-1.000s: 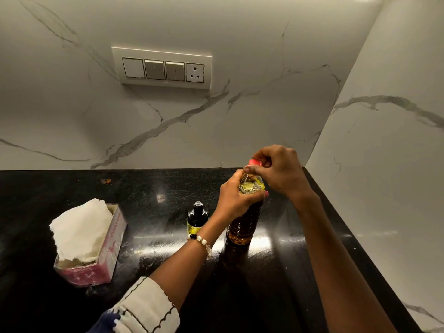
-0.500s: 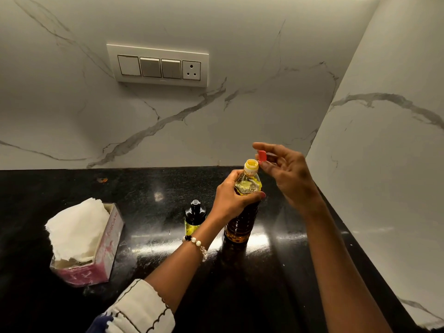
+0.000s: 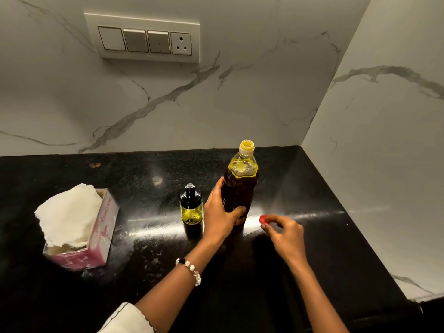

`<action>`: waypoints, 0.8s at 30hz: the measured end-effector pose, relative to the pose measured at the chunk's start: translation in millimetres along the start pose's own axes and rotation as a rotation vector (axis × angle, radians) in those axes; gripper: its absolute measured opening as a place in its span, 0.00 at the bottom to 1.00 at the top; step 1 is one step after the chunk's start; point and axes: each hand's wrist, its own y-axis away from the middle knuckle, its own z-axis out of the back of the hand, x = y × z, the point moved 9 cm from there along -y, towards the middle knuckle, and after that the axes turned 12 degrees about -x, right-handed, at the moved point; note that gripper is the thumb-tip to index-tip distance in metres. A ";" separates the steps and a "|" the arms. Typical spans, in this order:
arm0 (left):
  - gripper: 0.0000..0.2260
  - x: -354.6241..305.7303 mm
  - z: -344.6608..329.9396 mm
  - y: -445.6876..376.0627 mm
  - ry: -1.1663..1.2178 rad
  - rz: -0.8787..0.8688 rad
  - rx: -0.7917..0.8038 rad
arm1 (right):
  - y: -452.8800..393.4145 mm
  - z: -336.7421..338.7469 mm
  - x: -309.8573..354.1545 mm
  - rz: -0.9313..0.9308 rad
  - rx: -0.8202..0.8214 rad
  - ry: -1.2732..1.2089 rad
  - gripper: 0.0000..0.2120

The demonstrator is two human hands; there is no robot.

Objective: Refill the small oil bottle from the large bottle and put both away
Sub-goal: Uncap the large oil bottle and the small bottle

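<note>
1. Oil in two bottles sits at the centre of the frame on a glossy black countertop.
2. One large bottle stands upright, its yellow neck uncapped, filled with dark oil nearly to the shoulder.
3. One small oil bottle stands just to its left, with a black pump top and yellowish oil inside; the two bottles are close but not touching.
4. The left hand grips the large bottle low on its body, fingers behind and thumb curled across the front. A beaded bracelet circles that wrist.
5. The right hand is low over the counter to the right of the large bottle, pinching one small red cap between fingertips. Whether the cap touches the counter cannot be told.
6. One pink tissue box with white tissue bulging out sits at the left of the frame, well apart from the bottles.
7. Edges: white marble walls meet at a corner in the upper right of the frame, closing the counter along the back and the right. The bottles stand nearer the back wall than the front edge.
8. Open counter lies between the tissue box and the small bottle, to the right of the right hand, and across the lower frame around the forearms.
9. One switch panel, with three switches and one socket, is on the back wall at upper left.
</note>
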 end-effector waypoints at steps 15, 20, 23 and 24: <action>0.15 48.0 20.8 35.7 -0.056 0.218 -0.037 | 16.2 -19.7 -10.8 0.198 0.040 0.299 0.07; 0.03 51.3 79.0 42.6 -0.050 0.227 -0.340 | 28.3 -33.1 57.1 0.319 0.111 0.025 0.05; 0.10 60.9 108.9 39.1 -0.039 0.267 -0.468 | 40.2 -55.6 98.8 0.400 0.206 -0.097 0.06; 0.13 63.4 114.1 34.5 -0.042 0.264 -0.474 | 41.6 -61.9 110.4 0.423 0.208 -0.121 0.06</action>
